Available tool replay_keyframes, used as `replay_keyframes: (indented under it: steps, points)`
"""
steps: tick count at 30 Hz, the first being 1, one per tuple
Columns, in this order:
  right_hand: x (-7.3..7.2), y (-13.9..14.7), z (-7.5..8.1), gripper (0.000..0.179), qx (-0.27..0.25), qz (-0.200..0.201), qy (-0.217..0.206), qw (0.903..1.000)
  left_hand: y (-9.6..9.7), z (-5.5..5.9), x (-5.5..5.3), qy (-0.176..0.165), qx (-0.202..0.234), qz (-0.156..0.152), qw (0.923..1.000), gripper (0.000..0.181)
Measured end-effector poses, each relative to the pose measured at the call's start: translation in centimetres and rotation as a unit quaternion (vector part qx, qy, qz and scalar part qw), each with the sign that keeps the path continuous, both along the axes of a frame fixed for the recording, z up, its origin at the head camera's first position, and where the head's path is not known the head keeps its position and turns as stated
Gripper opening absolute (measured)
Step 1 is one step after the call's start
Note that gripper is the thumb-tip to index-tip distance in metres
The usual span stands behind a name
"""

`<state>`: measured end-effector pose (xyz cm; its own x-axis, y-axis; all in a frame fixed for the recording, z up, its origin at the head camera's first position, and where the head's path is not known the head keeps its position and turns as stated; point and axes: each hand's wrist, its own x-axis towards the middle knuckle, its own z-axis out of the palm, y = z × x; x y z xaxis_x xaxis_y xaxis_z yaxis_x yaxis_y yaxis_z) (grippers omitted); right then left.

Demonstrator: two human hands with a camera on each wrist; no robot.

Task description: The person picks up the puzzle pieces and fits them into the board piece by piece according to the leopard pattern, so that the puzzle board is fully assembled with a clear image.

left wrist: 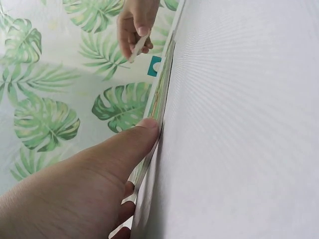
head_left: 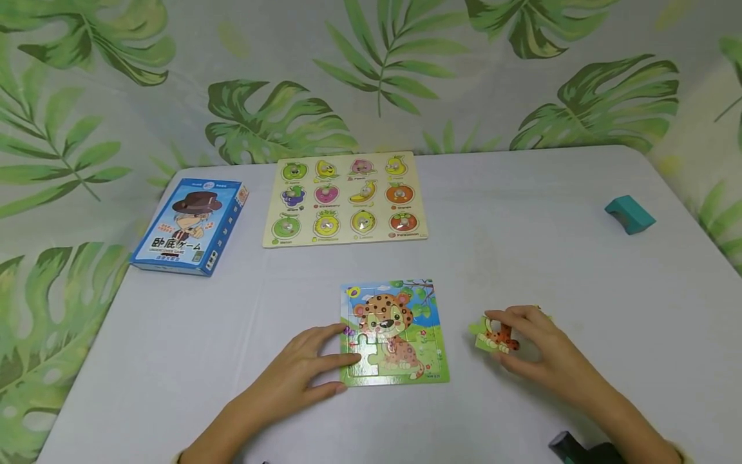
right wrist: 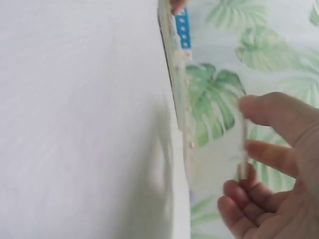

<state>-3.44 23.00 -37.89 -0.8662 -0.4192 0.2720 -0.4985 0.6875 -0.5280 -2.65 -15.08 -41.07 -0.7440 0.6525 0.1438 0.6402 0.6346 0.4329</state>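
A leopard jigsaw puzzle [head_left: 400,335] lies flat in its tray, with a pale recess at its lower left corner. My left hand [head_left: 304,364] rests at the left side of it, fingertips on the tray and thumb [left wrist: 147,124] against its near edge. To the right of the tray, my right hand [head_left: 536,345] pinches a puzzle piece [head_left: 495,338] between thumb and fingers. Orange spotted fur and green grass are printed on that piece. In the right wrist view the held piece appears edge-on as a thin pale strip, raised off the table.
Behind the puzzle lies a fruit peg board [head_left: 344,200]. A blue game box [head_left: 188,225] sits at the back left, and a teal block [head_left: 630,214] at the far right. Near the right forearm is a dark object [head_left: 580,448]. Leaf-patterned cloth [head_left: 394,58] hangs behind the white table.
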Motion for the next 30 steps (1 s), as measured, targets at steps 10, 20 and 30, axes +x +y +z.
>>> replay_keyframes:
  steps: [10,20,30]
  points:
    - [-0.1,-5.6,1.0,0.057,-0.091,0.107,0.011,0.99,0.0,0.0,0.0,0.008,0.002,-0.004,1.0,0.04]
    - [-0.6,-9.4,-1.9,0.046,-0.041,0.166,-0.021,0.9851,0.2,-0.1,-0.1,0.033,0.01,-0.01,0.9994,0.039]
    - [-1.0,-10.8,-2.4,0.041,0.01,0.163,-0.033,0.9861,1.0,-0.6,0.1,0.063,0.02,-0.042,0.9969,0.041]
